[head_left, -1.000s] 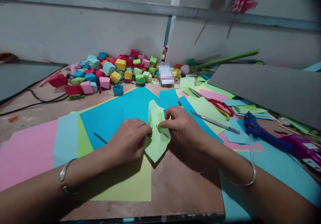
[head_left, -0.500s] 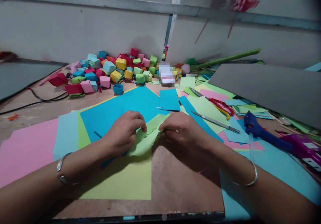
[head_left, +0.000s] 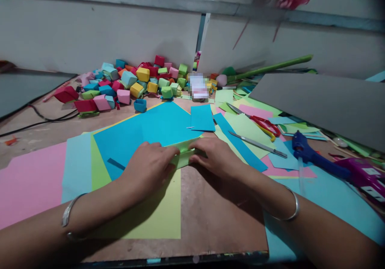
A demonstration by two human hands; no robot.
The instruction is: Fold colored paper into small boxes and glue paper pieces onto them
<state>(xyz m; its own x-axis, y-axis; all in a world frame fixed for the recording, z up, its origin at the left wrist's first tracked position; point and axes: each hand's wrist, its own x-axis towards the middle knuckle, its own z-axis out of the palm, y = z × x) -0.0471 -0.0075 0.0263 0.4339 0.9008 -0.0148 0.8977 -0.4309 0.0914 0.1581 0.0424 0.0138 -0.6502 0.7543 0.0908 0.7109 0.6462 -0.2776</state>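
Pale-green paper (head_left: 184, 160), folded narrow.
Left hand (head_left: 151, 165) and right hand (head_left: 215, 156) each pinch it; flat blue paper sheet (head_left: 150, 126) lies farther left, boxy multicoloured blocks (head_left: 128, 79) heap beyond.

**Markings and labels: no legible text**

No word, number, brand or sign can be read. Two things carry pale areas of the kind on which print may stand. At the right edge of the frame, in its lower half, the purple part of a purple-and-blue tool (head_left: 356, 172) bears an upper white patch (head_left: 372, 172) and, beneath it, a lower white patch (head_left: 371, 192) broken by dark gaps; both are too blurred to resolve into characters. Slightly above the centre of the frame, a white-and-pink object (head_left: 198, 87) is overlaid with coarse pixel blocks, which hide its surface detail.
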